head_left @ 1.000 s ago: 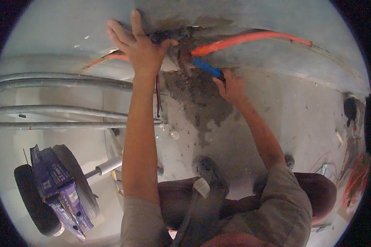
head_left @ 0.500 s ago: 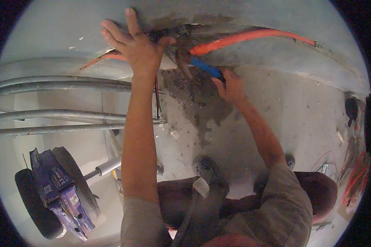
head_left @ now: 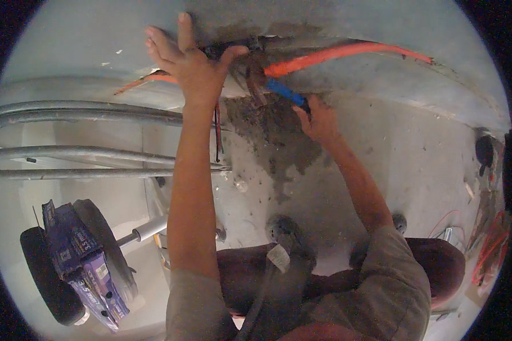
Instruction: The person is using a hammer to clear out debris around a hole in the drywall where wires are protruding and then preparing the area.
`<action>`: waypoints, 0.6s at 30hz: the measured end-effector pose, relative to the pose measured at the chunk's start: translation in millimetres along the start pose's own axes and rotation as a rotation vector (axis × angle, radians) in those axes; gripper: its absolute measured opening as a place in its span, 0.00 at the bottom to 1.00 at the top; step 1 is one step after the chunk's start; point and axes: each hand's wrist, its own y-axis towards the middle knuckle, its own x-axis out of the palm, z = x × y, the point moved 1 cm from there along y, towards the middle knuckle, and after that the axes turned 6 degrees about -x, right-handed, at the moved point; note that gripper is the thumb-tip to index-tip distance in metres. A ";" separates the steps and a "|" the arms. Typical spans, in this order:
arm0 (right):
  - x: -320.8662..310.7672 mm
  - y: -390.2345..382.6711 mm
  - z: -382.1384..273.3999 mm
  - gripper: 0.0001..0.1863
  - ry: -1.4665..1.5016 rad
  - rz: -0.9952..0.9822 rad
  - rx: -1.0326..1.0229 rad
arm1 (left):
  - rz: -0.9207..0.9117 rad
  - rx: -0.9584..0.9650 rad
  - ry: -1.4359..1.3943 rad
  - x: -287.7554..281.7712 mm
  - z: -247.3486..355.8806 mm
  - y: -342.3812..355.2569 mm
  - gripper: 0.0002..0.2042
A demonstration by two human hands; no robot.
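My left hand (head_left: 199, 71) is spread against the grey wall (head_left: 114, 28), its thumb reaching over a rough opening. In my right hand (head_left: 322, 122) is a blue-handled tool (head_left: 284, 91), gripped near the handle's end. Its brownish head lies crosswise at the opening, smeared and dim, so its kind is unclear. An orange corrugated conduit (head_left: 335, 52) runs in a groove from the opening to the right. More orange conduit (head_left: 148, 81) emerges left of my left wrist. Dark damp patches mark the wall around the opening.
Several grey pipes (head_left: 85, 120) extend from the left toward my left forearm. Dark and red wires (head_left: 217, 133) hang beside it. Dark wet crumbs (head_left: 273, 142) cover the surface below the opening. Purple packages (head_left: 85, 256) sit on a black-wheeled object at lower left. Orange tubing (head_left: 489, 250) lies far right.
The view has shifted slightly. My left hand stays spread on the wall, its thumb a little farther out. The blue-handled tool has moved slightly, still in my right hand.
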 end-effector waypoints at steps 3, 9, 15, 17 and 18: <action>-3.2 5.9 -6.5 0.16 0.051 0.001 0.008 | 0.063 0.026 0.023 5.1 -5.7 1.4 0.63; -1.3 4.6 -1.6 0.17 0.015 -0.003 -0.011 | 0.122 0.043 0.028 13.1 -7.8 1.6 0.60; 0.5 4.1 -0.3 0.17 0.039 -0.038 0.042 | 0.016 0.070 0.032 -10.6 -22.8 4.0 0.51; 1.8 1.0 2.5 0.21 0.063 -0.086 0.089 | -0.031 0.094 -0.035 -22.6 -33.0 7.3 0.48; 3.3 -0.7 3.6 0.25 0.083 -0.133 0.139 | -0.041 0.110 0.017 -26.9 -36.6 8.4 0.46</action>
